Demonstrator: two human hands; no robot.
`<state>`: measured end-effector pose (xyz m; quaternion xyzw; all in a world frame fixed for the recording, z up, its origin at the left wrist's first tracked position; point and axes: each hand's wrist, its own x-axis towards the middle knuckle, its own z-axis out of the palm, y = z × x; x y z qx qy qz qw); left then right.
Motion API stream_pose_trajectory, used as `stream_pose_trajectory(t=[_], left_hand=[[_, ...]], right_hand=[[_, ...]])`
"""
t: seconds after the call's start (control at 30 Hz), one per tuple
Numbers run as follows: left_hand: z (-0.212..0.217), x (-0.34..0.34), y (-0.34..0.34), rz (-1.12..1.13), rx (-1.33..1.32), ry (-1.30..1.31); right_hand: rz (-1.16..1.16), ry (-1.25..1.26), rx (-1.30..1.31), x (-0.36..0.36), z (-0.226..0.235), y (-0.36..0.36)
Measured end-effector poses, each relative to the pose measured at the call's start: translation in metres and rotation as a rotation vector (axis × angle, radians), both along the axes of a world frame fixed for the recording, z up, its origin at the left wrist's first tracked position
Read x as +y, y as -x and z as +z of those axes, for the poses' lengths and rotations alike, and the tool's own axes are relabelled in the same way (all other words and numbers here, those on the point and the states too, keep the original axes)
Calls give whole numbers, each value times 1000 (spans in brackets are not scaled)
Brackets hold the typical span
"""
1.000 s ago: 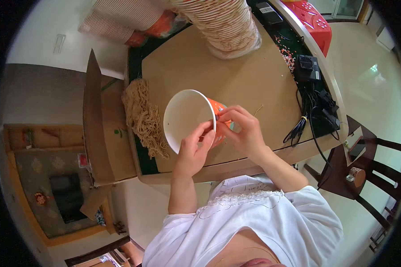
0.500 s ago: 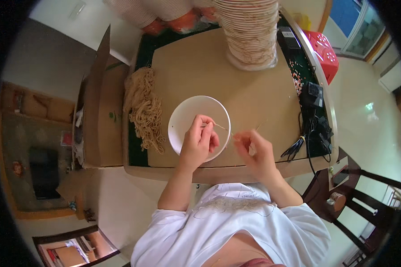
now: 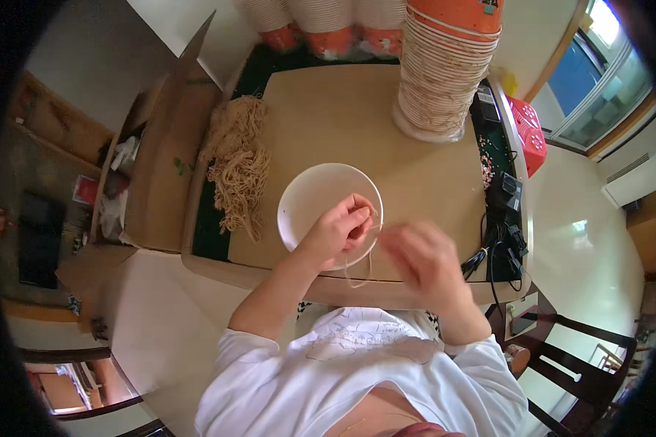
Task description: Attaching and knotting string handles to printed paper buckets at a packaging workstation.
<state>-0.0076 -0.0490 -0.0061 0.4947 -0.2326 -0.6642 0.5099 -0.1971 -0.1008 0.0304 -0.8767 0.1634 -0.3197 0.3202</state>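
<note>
A round white bucket (image 3: 304, 195) stands near the table's front edge, its opening facing up. Over its right side my left hand (image 3: 346, 227) is closed, thumb against fingers, on a thin beige cord (image 3: 358, 285). The cord hangs in a loop from the fingers, past the bucket's rim. Just right of the bucket, my right hand (image 3: 423, 255) is smeared by motion, so its fingers and anything in them cannot be made out. To the left lies a tangled heap of beige cords (image 3: 238, 164).
Tall stacks of nested buckets (image 3: 444, 80) with cords stand at the back. A cardboard box (image 3: 171, 167) is beside the table's left. Along the right edge lie black adapters and cables (image 3: 501, 240) and small beads (image 3: 486, 162). A red basket (image 3: 528, 135) stands beyond.
The view has shifted. A loop of cord now hangs below my left hand, where a short end stretched toward the right hand before. My right hand has blurred with movement.
</note>
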Motion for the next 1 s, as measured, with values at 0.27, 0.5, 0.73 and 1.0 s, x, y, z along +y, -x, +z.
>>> stream_pose_trajectory(t=[0.27, 0.5, 0.73, 1.0], left_hand=[[-10, 10, 4, 146, -635, 365], [2, 24, -6, 152, -843, 415], [3, 31, -15, 87, -1387, 665], [7, 29, -16, 52, -1591, 741]], right_hand=[[4, 53, 189, -43, -9, -44], [60, 54, 139, -46, -18, -54], [21, -101, 188, -45, -17, -62], [-1, -301, 62, -45, -28, -67]])
